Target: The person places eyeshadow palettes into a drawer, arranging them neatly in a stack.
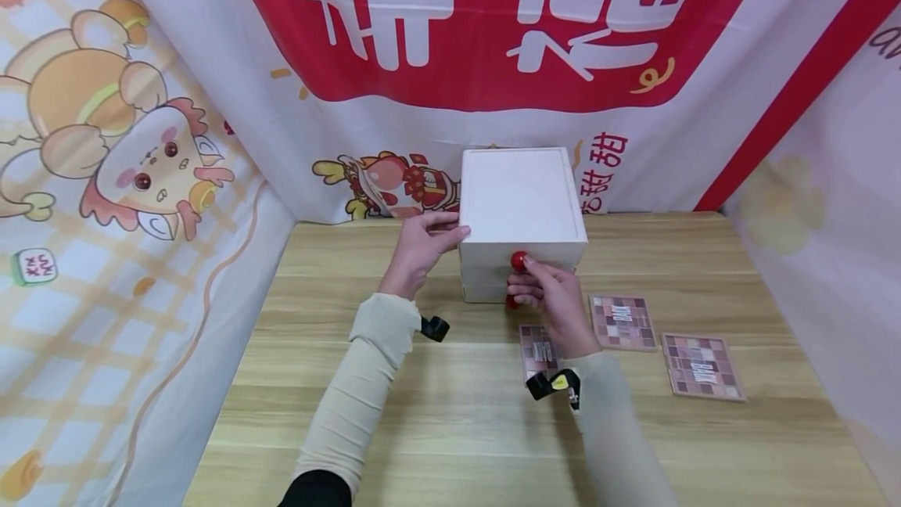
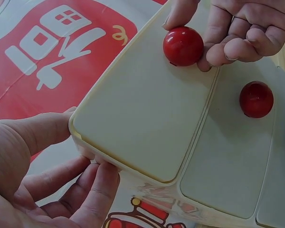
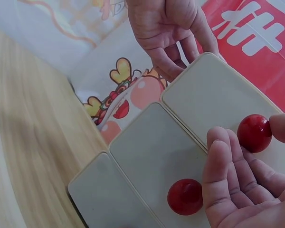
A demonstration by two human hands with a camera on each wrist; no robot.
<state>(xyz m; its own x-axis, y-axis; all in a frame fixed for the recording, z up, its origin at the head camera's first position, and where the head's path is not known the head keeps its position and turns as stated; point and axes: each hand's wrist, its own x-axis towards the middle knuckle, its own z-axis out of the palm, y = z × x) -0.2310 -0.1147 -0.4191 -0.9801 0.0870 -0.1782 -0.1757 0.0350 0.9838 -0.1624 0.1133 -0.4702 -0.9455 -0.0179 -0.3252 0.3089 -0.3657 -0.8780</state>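
A white drawer box (image 1: pixel 521 194) with rounded drawer fronts stacked one above another stands at the back of the table. My right hand (image 1: pixel 559 296) pinches the red round knob (image 2: pixel 183 46) of the top drawer between thumb and fingers, its other fingers curled loosely below. The second drawer's red knob (image 3: pixel 185 196) is just beneath that hand, untouched. At the box's left side, my left hand (image 1: pixel 420 249) rests thumb and fingertips on the upper front corner and side wall, fingers slightly bent. All the drawer fronts sit close to the box face.
Flat square cases with a pink-brown checked pattern lie on the wooden table (image 1: pixel 464 429): one (image 1: pixel 539 350) partly under my right wrist, one (image 1: pixel 622 322) right of the box, one (image 1: pixel 702 367) farther right. Printed cloth (image 1: pixel 394 127) hangs behind the box and along both sides.
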